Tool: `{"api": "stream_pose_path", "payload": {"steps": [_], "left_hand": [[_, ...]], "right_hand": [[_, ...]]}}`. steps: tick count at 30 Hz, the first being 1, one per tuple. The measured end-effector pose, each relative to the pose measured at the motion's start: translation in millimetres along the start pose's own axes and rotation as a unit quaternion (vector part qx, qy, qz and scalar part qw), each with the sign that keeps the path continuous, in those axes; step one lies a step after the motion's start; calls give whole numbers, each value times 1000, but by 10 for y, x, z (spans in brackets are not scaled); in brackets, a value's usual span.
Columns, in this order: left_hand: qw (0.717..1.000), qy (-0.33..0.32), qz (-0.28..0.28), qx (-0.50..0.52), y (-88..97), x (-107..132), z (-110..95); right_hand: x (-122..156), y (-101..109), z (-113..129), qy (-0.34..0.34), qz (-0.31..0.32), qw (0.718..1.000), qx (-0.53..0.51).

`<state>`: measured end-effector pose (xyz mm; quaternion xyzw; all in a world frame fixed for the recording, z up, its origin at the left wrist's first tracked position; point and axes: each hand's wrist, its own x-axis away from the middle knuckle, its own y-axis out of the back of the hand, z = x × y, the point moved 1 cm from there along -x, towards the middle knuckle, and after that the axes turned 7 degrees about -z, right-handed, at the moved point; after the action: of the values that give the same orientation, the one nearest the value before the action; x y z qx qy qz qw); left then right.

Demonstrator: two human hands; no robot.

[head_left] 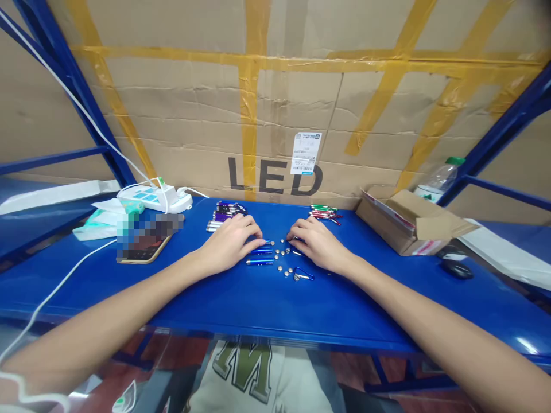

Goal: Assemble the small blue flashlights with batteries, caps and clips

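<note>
My left hand [232,244] rests on the blue tabletop, its thumb and fingers closed around the end of a slim blue metal tube [267,242], partly covered. Two more blue tubes, a middle one [262,251] and a nearer one [260,262], lie beside the thumb. Opposite, my right hand [317,242] has its fingers bent and pressed together; what sits under its fingertips is mostly hidden. A small blue and silver piece [295,252] shows below them. Several button cells [280,268] are scattered between the hands. Nearer me lies a blue carabiner [305,275] with a silver end cap.
Behind the left hand are purple, black and silver tubes [224,213]; behind the right, green and red ones [323,213]. A phone [146,246], tissue pack [109,218] and power strip [157,197] stand left. An opened carton [408,223], mouse [456,268] and bottle [443,176] are right.
</note>
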<state>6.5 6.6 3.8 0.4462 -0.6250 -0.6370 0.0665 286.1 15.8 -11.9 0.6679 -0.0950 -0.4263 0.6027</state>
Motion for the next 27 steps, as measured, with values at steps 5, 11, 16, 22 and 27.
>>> {"api": "stream_pose_path", "payload": {"steps": [5, 11, 16, 22, 27], "left_hand": [[1000, 1, -2, 2, 1, 1, -4], [1000, 1, -1, 4, 2, 2, -9], [1000, 0, 2, 2, 4, 5, -7], [1000, -1, -1, -2, -3, 2, -1], [1000, 2, -4, 0, -4, 1, -9]], "right_hand": [[4, 1, 7, -3, 2, 1000, 1], [-1, 0, 2, -3, 1, 1000, -3], [-2, -1, -1, -5, 3, 1000, -1], [1, -6, 2, -4, 2, 1000, 0], [1, -2, 6, -5, 1, 1000, -1]]}}
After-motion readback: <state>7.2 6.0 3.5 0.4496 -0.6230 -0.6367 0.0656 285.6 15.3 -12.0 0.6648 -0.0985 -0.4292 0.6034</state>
